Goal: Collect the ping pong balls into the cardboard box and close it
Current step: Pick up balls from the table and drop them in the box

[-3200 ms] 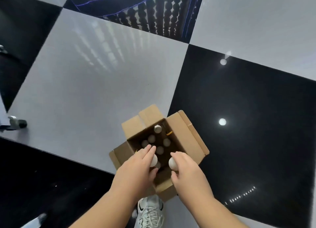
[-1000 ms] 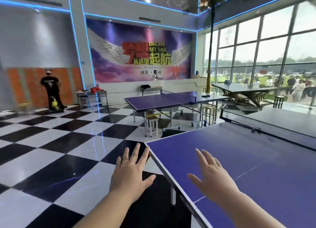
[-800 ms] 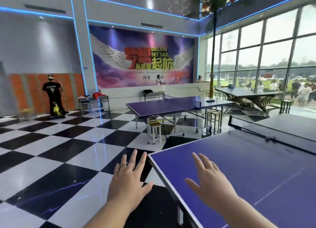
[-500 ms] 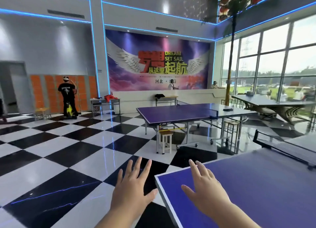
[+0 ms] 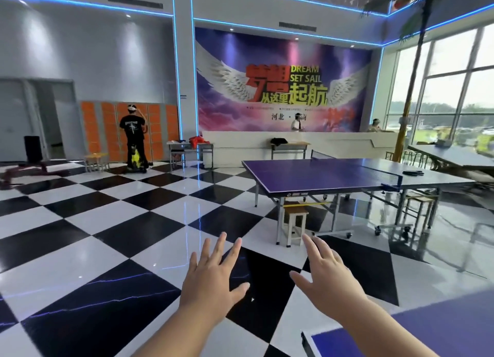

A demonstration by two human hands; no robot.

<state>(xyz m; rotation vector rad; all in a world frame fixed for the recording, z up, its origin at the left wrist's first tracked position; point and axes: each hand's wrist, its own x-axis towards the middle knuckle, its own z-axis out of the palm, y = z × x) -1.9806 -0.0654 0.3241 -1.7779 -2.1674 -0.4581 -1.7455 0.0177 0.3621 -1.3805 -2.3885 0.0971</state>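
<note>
Your left hand (image 5: 211,284) and right hand (image 5: 330,284) spread wide, empty. Two purple tables (image 5: 328,173) show. The banner (image 5: 283,62) reads "DREAM SET SAIL".

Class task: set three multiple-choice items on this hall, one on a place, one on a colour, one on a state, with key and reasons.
1. Where does the person in the black shirt stand? A by the orange lockers; B by the windows; C outdoors.
2. What colour are the floor tiles? A red and white; B black and white; C green and grey.
3. How are the left hand and right hand? A gripping a box; B pinching balls; C open, empty.
Key: 1 A, lockers directly behind; 2 B, black and white squares alternate; 3 C, both spread, nothing held.
</note>
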